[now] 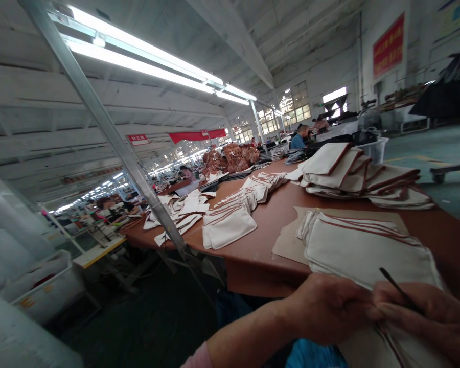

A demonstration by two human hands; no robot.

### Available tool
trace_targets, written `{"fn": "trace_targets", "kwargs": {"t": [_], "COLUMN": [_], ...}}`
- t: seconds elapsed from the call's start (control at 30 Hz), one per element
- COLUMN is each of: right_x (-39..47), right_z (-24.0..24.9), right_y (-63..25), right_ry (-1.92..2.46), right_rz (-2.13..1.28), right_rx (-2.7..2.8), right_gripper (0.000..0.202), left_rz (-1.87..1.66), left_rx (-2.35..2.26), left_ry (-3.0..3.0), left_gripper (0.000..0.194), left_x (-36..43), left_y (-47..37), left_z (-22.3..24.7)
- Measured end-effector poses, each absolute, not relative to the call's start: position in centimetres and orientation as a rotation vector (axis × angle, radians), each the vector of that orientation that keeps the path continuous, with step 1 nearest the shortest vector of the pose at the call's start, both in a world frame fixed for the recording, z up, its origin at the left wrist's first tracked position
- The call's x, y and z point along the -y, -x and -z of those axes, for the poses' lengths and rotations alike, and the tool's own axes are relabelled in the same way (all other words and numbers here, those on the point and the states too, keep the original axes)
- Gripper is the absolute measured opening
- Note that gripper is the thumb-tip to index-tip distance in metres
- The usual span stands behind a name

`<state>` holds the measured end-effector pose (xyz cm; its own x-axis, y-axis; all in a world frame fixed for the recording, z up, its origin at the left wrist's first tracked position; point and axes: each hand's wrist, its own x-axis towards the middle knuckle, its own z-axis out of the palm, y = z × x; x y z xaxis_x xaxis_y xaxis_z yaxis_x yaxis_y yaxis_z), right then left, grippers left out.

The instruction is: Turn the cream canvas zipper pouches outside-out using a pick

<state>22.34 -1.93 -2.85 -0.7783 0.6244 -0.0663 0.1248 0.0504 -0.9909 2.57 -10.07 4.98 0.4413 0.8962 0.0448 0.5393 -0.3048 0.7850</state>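
My left hand is closed at the lower right, pinching the edge of a cream fabric piece with brown edging. Right against it, my right hand is closed too, its fingertips meeting the left ones at the same edge. A thin dark tool sticks out from the right hand's grip; the rest is hidden, so its kind is unclear. Just beyond both hands lies a stack of similar brown-edged cream pieces, resting on a sheet of brown cardboard.
The brown-covered table carries a fanned row of cream pieces, a higher pile and loose pieces at left. A metal post rises at the table's near left edge. Other people sit farther back.
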Motion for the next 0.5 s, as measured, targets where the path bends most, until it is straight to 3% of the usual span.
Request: {"fn": "trace_targets", "kwargs": {"t": [0.13,0.33,0.5], "right_x": [3.5,3.2,0.5], "right_z": [2.8,-1.3,-2.1], "right_y": [-21.7,-23.0,-24.1], "right_ry": [0.746,0.669,0.662], "right_rz": [-1.920,-1.818,-1.938], "right_rx": [1.620,1.794,1.718], "right_gripper": [0.048,0.043,0.048], "left_rz": [-0.781,-0.653,-0.555], "left_rx": [-1.160,-1.029,-1.072], "left_ry": [-1.875,-1.555,-1.554], "left_gripper": [0.032,0.038,0.025], "left_x": [9.8,8.5,6.7], "left_y": [-2.7,-0.9,2.0], "left_z": [-3.9,-5.4,-6.1]}}
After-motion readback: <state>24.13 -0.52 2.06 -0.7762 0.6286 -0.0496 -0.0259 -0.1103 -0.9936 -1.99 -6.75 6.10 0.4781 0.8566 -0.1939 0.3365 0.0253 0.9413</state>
